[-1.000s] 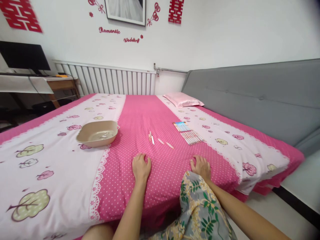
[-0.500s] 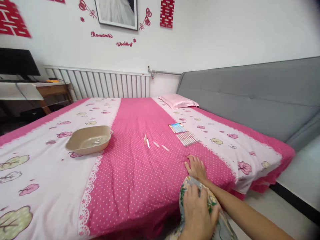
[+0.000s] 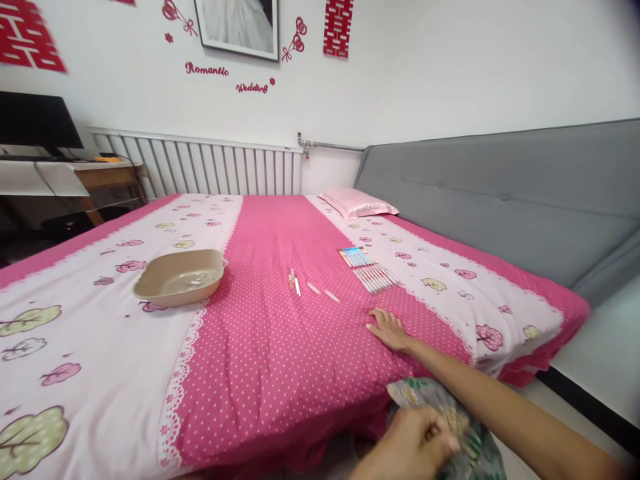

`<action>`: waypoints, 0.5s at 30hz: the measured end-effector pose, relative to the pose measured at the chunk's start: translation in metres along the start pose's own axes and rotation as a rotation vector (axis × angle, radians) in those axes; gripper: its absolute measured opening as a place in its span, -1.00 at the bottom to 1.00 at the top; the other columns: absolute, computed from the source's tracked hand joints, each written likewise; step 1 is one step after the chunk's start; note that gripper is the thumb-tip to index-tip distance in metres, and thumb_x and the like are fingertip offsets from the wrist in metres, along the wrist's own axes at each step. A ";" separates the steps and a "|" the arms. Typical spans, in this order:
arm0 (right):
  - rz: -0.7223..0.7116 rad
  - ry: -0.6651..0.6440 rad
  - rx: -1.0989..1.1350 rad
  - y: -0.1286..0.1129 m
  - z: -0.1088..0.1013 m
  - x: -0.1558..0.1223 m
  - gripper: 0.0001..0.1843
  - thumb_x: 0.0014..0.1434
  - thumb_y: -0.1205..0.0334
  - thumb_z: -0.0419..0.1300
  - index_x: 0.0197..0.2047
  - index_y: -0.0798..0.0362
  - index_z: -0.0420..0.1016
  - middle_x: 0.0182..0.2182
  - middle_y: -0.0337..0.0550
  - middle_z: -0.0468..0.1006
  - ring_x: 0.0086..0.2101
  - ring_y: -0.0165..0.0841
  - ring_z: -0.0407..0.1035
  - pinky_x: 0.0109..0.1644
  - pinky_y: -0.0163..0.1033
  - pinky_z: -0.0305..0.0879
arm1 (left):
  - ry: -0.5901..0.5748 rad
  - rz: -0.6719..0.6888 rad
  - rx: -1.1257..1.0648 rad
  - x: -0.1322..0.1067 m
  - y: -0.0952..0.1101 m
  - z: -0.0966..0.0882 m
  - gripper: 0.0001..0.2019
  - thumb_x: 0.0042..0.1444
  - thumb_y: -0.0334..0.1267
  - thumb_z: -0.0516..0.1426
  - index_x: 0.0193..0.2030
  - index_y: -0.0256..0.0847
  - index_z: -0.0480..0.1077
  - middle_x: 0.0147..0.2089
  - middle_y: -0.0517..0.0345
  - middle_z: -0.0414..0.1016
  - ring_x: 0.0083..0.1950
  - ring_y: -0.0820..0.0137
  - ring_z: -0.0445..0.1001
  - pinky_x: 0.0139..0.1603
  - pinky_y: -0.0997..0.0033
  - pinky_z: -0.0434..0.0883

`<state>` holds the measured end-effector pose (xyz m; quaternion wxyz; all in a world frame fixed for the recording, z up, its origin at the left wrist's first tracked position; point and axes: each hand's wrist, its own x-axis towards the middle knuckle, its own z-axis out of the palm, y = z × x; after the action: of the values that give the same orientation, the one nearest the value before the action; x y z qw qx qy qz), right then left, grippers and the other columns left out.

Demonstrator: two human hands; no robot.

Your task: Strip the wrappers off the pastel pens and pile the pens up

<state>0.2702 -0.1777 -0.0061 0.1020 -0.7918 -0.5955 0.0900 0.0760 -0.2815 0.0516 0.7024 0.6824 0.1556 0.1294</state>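
My right hand (image 3: 390, 330) lies flat on the pink dotted bedsheet (image 3: 300, 360), fingers spread and holding nothing. Closer to me, my left hand (image 3: 420, 440) is curled closed in front of a floral cloth (image 3: 445, 407); whether anything is in its fingers is hidden. Beyond the right hand, slim pen-like sticks lie in two side-by-side rows: a blue row (image 3: 356, 257) and a whitish-red row (image 3: 376, 277). Further left are a few loose pieces: a white stick (image 3: 297, 287) beside a brownish one, and two pale pointed slips (image 3: 332, 297).
A beige basin (image 3: 175, 298) with small clear items inside stands on the left of the bed. Toward the back lies a pink pillow (image 3: 356, 202). A grey headboard (image 3: 500, 180) runs along the right, and a desk with a monitor (image 3: 37, 123) is at far left.
My left hand has lifted off the floral cloth's top, moved down and right, and curled closed. The cloth has shifted right and down. My right hand stays flat in nearly the same spot.
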 end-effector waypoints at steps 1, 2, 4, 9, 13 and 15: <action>0.004 -0.011 0.001 -0.001 -0.001 0.000 -0.47 0.17 -0.04 -0.16 0.13 0.05 0.14 0.13 0.03 0.18 0.12 -0.17 0.06 0.13 -0.02 -0.05 | -0.049 -0.001 -0.129 -0.005 0.004 -0.003 -0.80 -0.02 -0.15 0.09 -0.47 -0.23 0.23 -0.54 0.30 0.11 -0.50 0.55 0.06 -0.44 0.51 0.03; 0.008 -0.023 0.003 -0.001 -0.001 0.000 -0.46 0.17 -0.05 -0.16 0.13 0.05 0.13 0.14 0.02 0.17 0.12 -0.18 0.05 0.14 -0.01 -0.05 | -0.062 0.018 -0.235 -0.010 0.007 -0.007 -0.75 -0.04 -0.10 0.12 -0.47 -0.24 0.22 -0.54 0.31 0.09 -0.50 0.56 0.03 -0.44 0.52 0.01; 0.014 -0.041 0.005 -0.002 -0.002 -0.001 -0.45 0.18 -0.06 -0.18 0.15 0.04 0.12 0.16 0.02 0.15 0.13 -0.17 0.04 0.14 -0.01 -0.06 | 0.023 0.059 -0.377 -0.015 0.014 -0.019 -0.68 -0.07 -0.02 0.15 -0.47 -0.26 0.21 -0.53 0.31 0.07 -0.48 0.56 0.01 -0.43 0.54 0.00; 0.022 -0.044 -0.001 -0.003 -0.001 -0.002 -0.47 0.18 -0.05 -0.19 0.15 0.00 0.12 0.16 -0.01 0.14 0.13 -0.17 0.03 0.14 -0.01 -0.07 | 0.439 0.085 -0.087 -0.019 0.009 -0.055 -0.72 0.07 -0.05 0.00 -0.47 -0.22 0.14 -0.50 0.29 0.09 -0.43 0.50 0.12 -0.38 0.51 0.09; 0.016 -0.033 -0.007 0.000 0.002 0.001 -0.48 0.17 -0.04 -0.17 0.13 -0.01 0.15 0.14 -0.01 0.18 0.11 -0.17 0.07 0.12 -0.01 -0.03 | 0.538 -0.118 0.566 -0.024 -0.011 -0.061 -0.84 0.09 -0.24 -0.06 -0.39 -0.24 0.27 -0.39 0.12 0.34 -0.31 0.36 0.29 -0.29 0.41 0.14; 0.002 -0.017 -0.003 0.003 0.005 0.004 -0.48 0.17 -0.06 -0.17 0.12 -0.02 0.17 0.12 -0.02 0.20 0.09 -0.17 0.09 0.11 -0.02 -0.02 | 0.445 -0.202 0.669 -0.026 -0.016 -0.056 -0.87 0.02 -0.29 -0.01 -0.34 -0.22 0.33 -0.30 0.07 0.41 -0.26 0.33 0.34 -0.26 0.39 0.17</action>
<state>0.2725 -0.1745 -0.0117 0.0955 -0.7917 -0.5957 0.0961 0.0295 -0.2415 0.0352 0.4004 0.8096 0.4034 0.1466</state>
